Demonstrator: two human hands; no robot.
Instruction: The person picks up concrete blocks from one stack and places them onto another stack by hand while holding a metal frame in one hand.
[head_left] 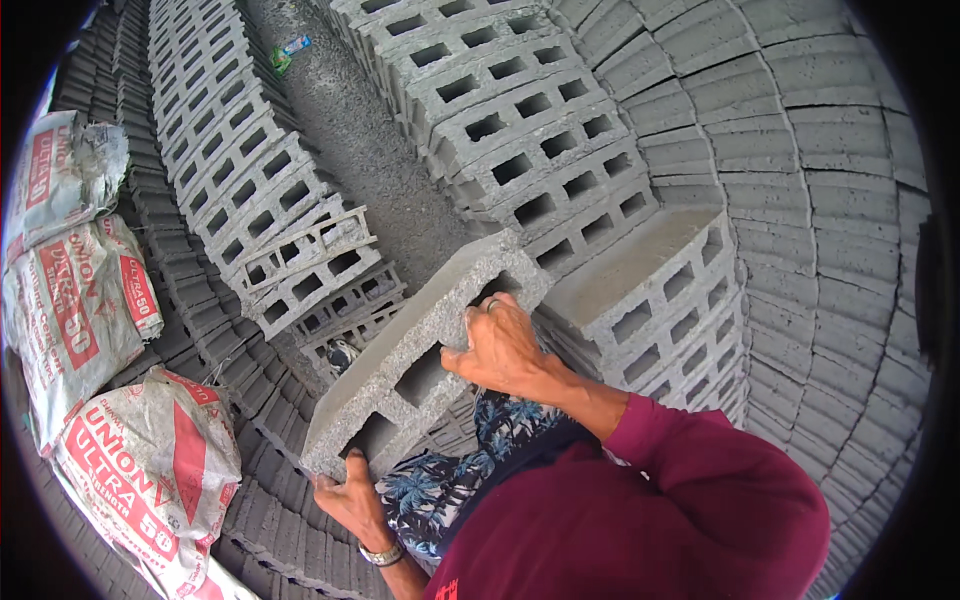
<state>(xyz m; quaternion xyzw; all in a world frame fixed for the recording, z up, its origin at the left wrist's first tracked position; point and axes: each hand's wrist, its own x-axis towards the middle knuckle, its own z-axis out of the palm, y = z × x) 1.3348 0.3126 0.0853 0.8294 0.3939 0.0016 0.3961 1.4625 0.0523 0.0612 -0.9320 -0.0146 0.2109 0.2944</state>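
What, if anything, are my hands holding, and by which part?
A grey, rectangular hollow concrete block: the left hand grips its lower-left end, beside a hollow; the right hand grips the wall between the other two hollows.

**A concrete-block yard**

Long stacks of grey, three-holed concrete blocks (pixel 556 196) flank a rough grey gravelly aisle (pixel 345 120); left of the aisle lie crumpled white-and-red cement sacks (pixel 150 465), right of it rise plain-faced grey concrete rows (pixel 740 150).

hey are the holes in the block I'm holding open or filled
Open: the concrete block shows three dark, recessed hollows, with the right hand gripping at two. Whether they run through, I cannot tell.
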